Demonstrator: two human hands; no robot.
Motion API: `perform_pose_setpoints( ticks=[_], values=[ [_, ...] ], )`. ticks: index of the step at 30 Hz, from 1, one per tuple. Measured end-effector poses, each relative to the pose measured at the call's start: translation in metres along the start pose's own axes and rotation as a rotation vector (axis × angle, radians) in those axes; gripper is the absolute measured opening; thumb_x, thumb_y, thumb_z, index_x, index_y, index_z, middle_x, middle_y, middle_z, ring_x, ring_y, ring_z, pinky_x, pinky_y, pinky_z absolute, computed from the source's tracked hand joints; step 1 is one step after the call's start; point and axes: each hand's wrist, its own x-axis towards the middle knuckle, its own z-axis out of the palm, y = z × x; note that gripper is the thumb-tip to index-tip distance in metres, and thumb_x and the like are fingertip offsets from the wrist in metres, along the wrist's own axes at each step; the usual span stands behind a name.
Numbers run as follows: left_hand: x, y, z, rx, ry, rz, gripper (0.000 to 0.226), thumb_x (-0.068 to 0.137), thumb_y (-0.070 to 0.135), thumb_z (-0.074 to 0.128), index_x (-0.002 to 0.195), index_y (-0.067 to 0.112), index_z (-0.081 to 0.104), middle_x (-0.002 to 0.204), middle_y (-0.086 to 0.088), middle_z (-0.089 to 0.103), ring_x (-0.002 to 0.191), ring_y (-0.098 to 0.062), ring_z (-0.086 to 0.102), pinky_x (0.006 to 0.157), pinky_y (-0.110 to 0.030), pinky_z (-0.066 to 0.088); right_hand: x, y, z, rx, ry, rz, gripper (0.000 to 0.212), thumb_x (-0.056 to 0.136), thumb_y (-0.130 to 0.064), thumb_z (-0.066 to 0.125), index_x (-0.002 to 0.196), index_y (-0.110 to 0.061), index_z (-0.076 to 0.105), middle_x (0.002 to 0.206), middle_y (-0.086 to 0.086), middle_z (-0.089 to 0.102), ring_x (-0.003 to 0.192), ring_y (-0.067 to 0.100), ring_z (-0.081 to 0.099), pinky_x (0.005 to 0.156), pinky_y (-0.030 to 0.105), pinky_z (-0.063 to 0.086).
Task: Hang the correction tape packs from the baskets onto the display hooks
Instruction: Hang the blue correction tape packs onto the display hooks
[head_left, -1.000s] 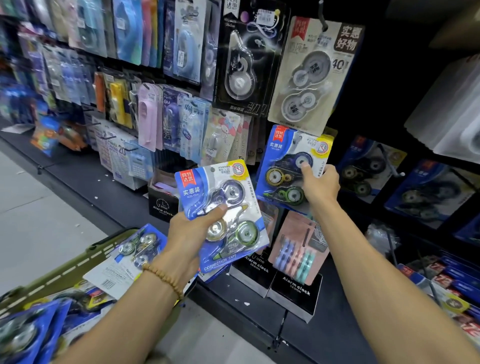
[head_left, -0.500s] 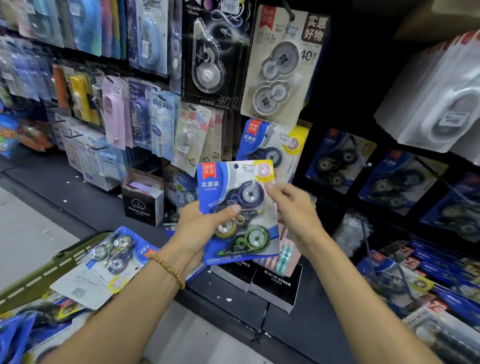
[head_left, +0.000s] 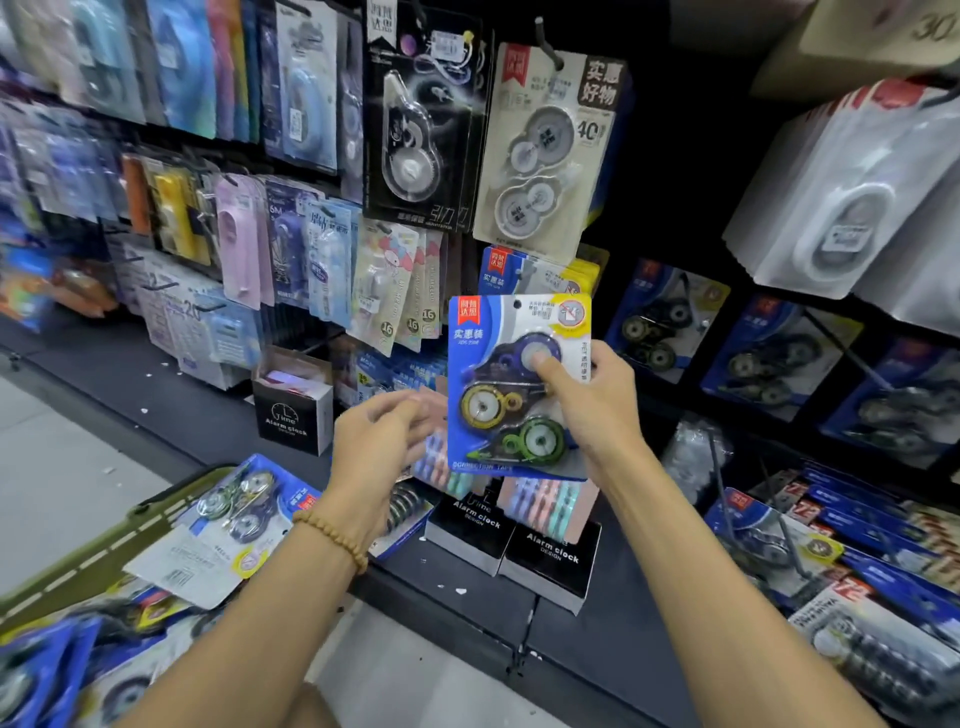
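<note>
My right hand (head_left: 592, 400) grips a blue correction tape pack (head_left: 511, 384) upright, thumb on its top tape wheel, in front of the display. Just behind and above it hang identical blue packs (head_left: 540, 273) on a hook. To the pack's left floats my left hand (head_left: 379, 447), fingers loosely curled and holding nothing. More blue packs (head_left: 244, 512) lie in the green basket (head_left: 130, 530) at the lower left.
Black Alarm clock boxes (head_left: 550, 556) stand on the dark shelf below the pack. Hooks with other tape packs (head_left: 545, 150) fill the wall above. White bagged goods (head_left: 852, 187) hang at the right. Blue packs (head_left: 774, 540) lie at the lower right.
The pack passed from my left hand to my right, which has raised it toward the hanging blue packs. My left hand has let go and drifted left.
</note>
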Motion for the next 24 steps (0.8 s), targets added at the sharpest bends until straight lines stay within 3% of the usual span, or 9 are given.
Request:
perform_pose_setpoints(
  ticks=[4, 8, 10, 16, 21, 24],
  values=[
    [0.008, -0.004, -0.012, 0.098, 0.042, 0.052, 0.012, 0.101, 0.012, 0.059, 0.105, 0.014, 0.07, 0.096, -0.003, 0.073, 0.088, -0.014, 0.07, 0.074, -0.023, 0.057, 0.024, -0.014, 0.012, -0.019, 0.026, -0.058, 0.008, 0.093, -0.028, 0.071, 0.091, -0.024, 0.065, 0.094, -0.002, 0.071, 0.08, 0.01, 0.064, 0.073, 0.029, 0.051],
    [0.014, -0.019, -0.017, 0.199, 0.022, 0.048, 0.014, 0.099, 0.018, 0.062, 0.111, 0.015, 0.068, 0.106, -0.003, 0.073, 0.102, -0.018, 0.069, 0.096, -0.036, 0.054, 0.049, -0.015, 0.023, -0.024, 0.107, -0.023, 0.005, 0.091, -0.028, 0.073, 0.089, -0.026, 0.069, 0.098, -0.001, 0.074, 0.09, 0.015, 0.069, 0.08, 0.036, 0.054],
    [0.018, -0.026, -0.017, 0.236, 0.007, 0.037, 0.012, 0.098, 0.02, 0.063, 0.109, 0.018, 0.068, 0.107, -0.002, 0.073, 0.105, -0.018, 0.068, 0.101, -0.04, 0.052, 0.052, -0.009, 0.023, -0.025, 0.139, 0.01, 0.008, 0.09, -0.029, 0.073, 0.094, -0.023, 0.07, 0.098, -0.004, 0.074, 0.089, 0.013, 0.067, 0.075, 0.031, 0.051],
    [0.028, -0.043, -0.022, 0.256, -0.008, -0.01, 0.019, 0.098, 0.024, 0.064, 0.114, 0.016, 0.069, 0.111, -0.003, 0.072, 0.107, -0.019, 0.068, 0.103, -0.044, 0.051, 0.051, 0.006, 0.02, -0.069, 0.172, 0.013, 0.012, 0.091, -0.031, 0.073, 0.098, -0.022, 0.068, 0.096, -0.007, 0.071, 0.082, 0.007, 0.064, 0.068, 0.025, 0.045],
    [0.031, -0.056, -0.03, 0.237, -0.025, -0.061, 0.016, 0.097, 0.021, 0.065, 0.112, 0.015, 0.069, 0.1, 0.002, 0.071, 0.087, -0.01, 0.068, 0.101, -0.047, 0.053, 0.053, 0.009, 0.025, -0.095, 0.196, -0.002, 0.016, 0.09, -0.033, 0.073, 0.099, -0.022, 0.068, 0.096, -0.007, 0.071, 0.084, 0.008, 0.065, 0.071, 0.027, 0.048],
    [0.034, -0.056, -0.03, 0.245, -0.023, -0.066, 0.01, 0.098, 0.021, 0.064, 0.108, 0.019, 0.068, 0.108, 0.0, 0.072, 0.096, -0.012, 0.07, 0.098, -0.038, 0.054, 0.056, 0.013, 0.026, -0.116, 0.203, -0.019, 0.016, 0.092, -0.034, 0.072, 0.1, -0.022, 0.065, 0.097, -0.007, 0.07, 0.086, 0.009, 0.065, 0.07, 0.026, 0.047]
  ],
)
